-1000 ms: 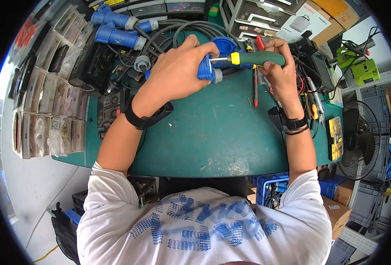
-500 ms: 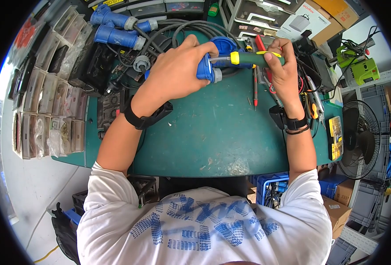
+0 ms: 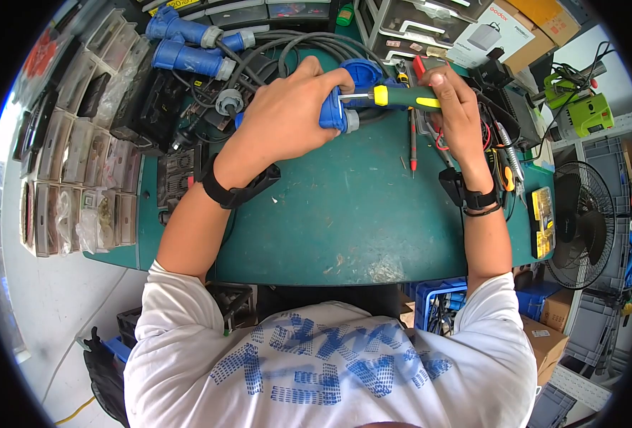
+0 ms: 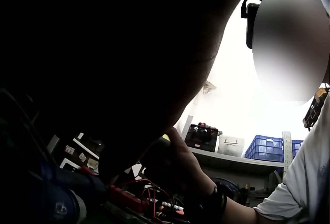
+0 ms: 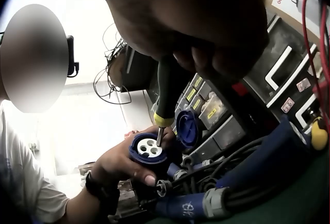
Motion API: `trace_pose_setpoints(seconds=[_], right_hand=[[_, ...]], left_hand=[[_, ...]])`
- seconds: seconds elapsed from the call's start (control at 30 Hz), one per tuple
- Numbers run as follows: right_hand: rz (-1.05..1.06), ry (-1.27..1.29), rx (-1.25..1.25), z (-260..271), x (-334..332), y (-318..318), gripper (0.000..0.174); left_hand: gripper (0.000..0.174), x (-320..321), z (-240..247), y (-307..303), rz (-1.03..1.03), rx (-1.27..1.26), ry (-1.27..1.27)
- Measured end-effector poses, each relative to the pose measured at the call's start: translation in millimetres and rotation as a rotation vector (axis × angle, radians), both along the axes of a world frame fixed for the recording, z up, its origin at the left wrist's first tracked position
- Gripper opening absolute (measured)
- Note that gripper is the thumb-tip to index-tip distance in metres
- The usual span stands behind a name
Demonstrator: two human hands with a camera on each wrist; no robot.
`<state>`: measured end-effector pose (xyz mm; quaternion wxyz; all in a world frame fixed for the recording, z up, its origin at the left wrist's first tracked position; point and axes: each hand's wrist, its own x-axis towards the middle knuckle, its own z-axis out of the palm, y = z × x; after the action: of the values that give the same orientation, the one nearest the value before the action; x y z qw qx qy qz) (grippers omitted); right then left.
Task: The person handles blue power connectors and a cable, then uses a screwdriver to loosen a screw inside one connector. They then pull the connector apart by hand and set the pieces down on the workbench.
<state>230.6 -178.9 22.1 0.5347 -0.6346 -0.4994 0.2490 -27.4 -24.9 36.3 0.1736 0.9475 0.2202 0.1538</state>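
Observation:
In the head view the left hand (image 3: 284, 110) grips a blue round connector (image 3: 332, 114). The right hand (image 3: 457, 107) holds the end of a screwdriver (image 3: 405, 96) with a green and yellow handle, its shaft pointing left at the connector. From the right wrist view, the screwdriver (image 5: 166, 92) stands with its tip at the white face (image 5: 149, 148) of the connector, which has several round holes; a blue cap (image 5: 188, 129) hangs open beside it. Dark shadow hides most of the left hand (image 4: 129, 69) in the left wrist view.
Blue connectors (image 3: 187, 57) and black cables (image 3: 294, 44) lie at the back of the green table (image 3: 316, 214). Right of the hands are a red probe (image 3: 413, 143), tools and a yellow bit case (image 3: 542, 222). Drawers (image 3: 73, 150) line the left side.
The right hand's fingers have shifted around the screwdriver handle, and its thumb has moved up and back. The handle has turned, showing different yellow parts. The left hand stays in place.

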Motion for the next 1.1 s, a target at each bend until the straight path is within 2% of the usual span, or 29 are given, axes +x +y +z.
trace_pose_setpoints(seconds=[0.07,0.17,0.33,0.43,0.6,0.7,0.73,0.87,1.0,1.1], right_hand=[[-0.010,0.015,0.035,-5.3,-1.1,1.4,0.029],[-0.088,-0.078,0.261,-11.1,-5.4,5.0,0.032],[-0.041,-0.042,0.286,-22.5,0.5,6.2,0.038],[0.032,0.085,0.325,-29.3,2.8,12.2,0.046],[0.042,0.023,0.372,-14.1,-1.5,8.5,0.039],[0.014,0.023,-0.028,5.1,1.0,-1.5,0.036],[0.012,0.023,-0.028,4.5,1.0,-1.6,0.036],[0.019,0.072,0.045,-0.5,-4.9,-0.1,0.033],[-0.098,-0.012,0.144,-1.7,-12.5,0.9,0.030],[0.008,-0.054,0.331,-17.5,-2.9,10.1,0.047]], left_hand=[[0.056,0.4,-0.3,-0.6,-0.007,-0.001,-0.004],[0.055,0.0,0.9,-0.7,-0.006,-0.005,-0.014],[0.054,-0.1,0.0,0.5,-0.005,0.003,-0.020],[0.053,-0.3,-0.3,0.7,-0.004,0.004,-0.025],[0.054,-0.3,1.4,0.5,-0.002,-0.001,-0.006],[0.054,0.7,-0.6,-0.8,0.003,0.003,0.007],[0.054,0.9,-0.4,-1.2,0.001,0.004,0.007],[0.053,1.3,0.1,-1.5,-0.002,0.007,0.023],[0.052,0.2,-0.1,-0.2,0.005,0.002,-0.013],[0.051,0.4,-1.0,0.5,0.000,0.013,-0.043]])
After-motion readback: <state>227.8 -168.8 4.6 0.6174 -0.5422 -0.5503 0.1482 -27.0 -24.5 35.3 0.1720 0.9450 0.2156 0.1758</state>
